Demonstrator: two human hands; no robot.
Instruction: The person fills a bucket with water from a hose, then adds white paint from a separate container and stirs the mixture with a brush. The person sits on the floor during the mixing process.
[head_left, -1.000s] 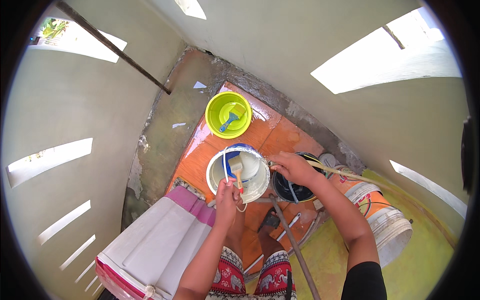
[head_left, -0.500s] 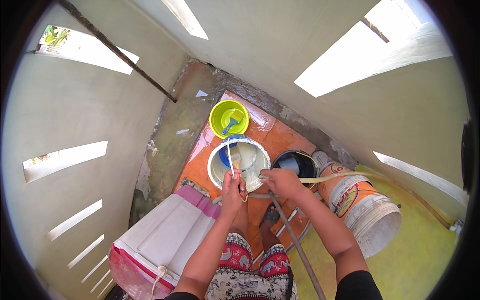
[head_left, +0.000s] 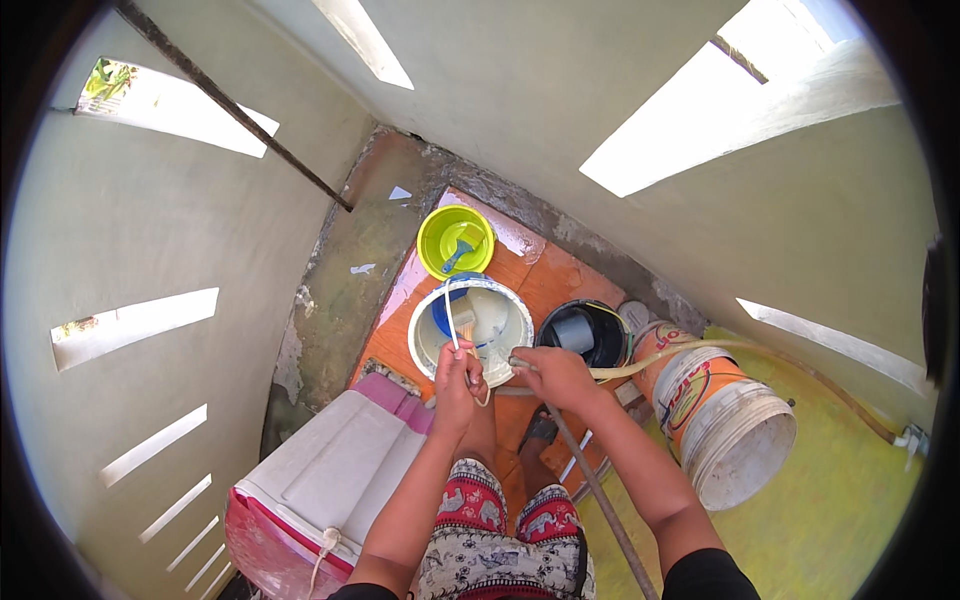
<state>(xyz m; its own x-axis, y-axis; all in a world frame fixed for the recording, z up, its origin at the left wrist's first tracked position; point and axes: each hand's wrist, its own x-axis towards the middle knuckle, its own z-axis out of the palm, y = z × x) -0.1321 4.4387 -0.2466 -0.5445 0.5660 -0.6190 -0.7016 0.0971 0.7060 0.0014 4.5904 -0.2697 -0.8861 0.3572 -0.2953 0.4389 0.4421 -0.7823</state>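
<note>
Left hand (head_left: 458, 372) is curled tight around the bucket's thin wire handle (head_left: 450, 318), right at the near rim of the white bucket (head_left: 470, 322). There's a bit of a wooden-looking stick poking out under the fist too, can't tell exactly what it is. The bucket sits just ahead of that hand, on an orange surface (head_left: 545, 275), and it's got pale milky liquid in it with something blue against its far-left wall.

Right hand (head_left: 553, 375) is just to the right of the left one, closed around the end of a yellowish hose (head_left: 680, 352) whose tip points at the bucket's near-right rim. The hose runs off to the right from that hand, over toward the wall.

Beyond the left hand, past the white bucket, there's a lime green bucket (head_left: 455, 240) with a blue tool inside. Just ahead of the right hand is a black bucket (head_left: 585, 333), and further right of it a bigger white-and-orange bucket (head_left: 725, 425) lying tipped on the yellow-green floor. Down-left of the left hand is a white cooler box (head_left: 330, 480) with a pink cloth on it.
</note>
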